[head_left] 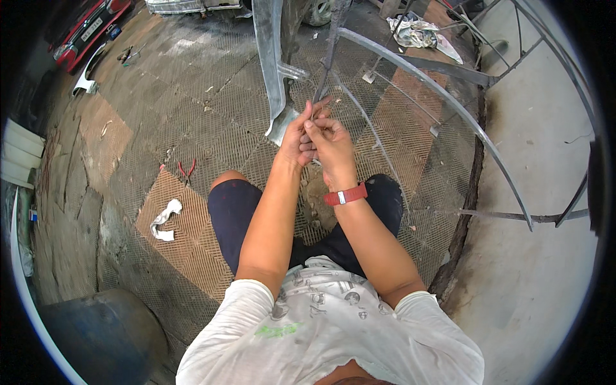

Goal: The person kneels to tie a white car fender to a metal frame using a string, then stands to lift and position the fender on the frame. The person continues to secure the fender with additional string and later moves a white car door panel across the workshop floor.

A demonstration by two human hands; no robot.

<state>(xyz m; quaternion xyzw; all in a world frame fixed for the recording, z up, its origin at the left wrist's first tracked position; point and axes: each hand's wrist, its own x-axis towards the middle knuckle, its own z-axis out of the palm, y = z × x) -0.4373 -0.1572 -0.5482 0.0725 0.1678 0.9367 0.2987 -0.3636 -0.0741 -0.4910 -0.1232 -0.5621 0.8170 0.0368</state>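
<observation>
My left hand (pixel 295 142) and my right hand (pixel 336 149) meet in front of me, above my bent knees. The thumbs and fingertips of both are pinched together. Something thin seems to sit between them, too small to make out. Just beyond the fingertips, a dark narrow metal bar (pixel 332 54) comes down from the top of the view. A long grey metal panel (pixel 269 61) stands to its left, its lower end close to my left hand. From the bar a curved grey metal strip (pixel 443 101) arches away to the right.
Red-handled pliers (pixel 187 169) and a crumpled white cloth (pixel 168 219) lie on the ribbed tile floor to the left. A dark drum (pixel 106 333) stands at lower left. A metal frame (pixel 545 38) leans by the pale wall at right. A red car part (pixel 90 29) is far left.
</observation>
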